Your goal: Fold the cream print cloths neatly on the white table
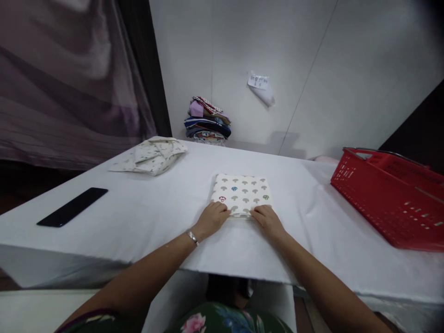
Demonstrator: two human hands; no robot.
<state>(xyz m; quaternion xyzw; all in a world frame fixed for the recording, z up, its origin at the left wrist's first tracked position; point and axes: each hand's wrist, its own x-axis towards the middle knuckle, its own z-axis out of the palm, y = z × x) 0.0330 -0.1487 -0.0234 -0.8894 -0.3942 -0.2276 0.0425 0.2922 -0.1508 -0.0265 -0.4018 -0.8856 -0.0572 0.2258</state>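
Observation:
A folded white cloth with a mushroom print (242, 193) lies flat in the middle of the white table (145, 217). My left hand (212, 218) rests on its near left corner, fingers curled over the edge. My right hand (268, 219) grips the near right corner in the same way. A bracelet sits on my left wrist.
A second folded patterned cloth (151, 155) lies at the far left of the table. A black flat device (72, 206) lies near the left edge. A red plastic basket (391, 194) stands at the right. A stack of folded clothes (207, 121) sits by the wall.

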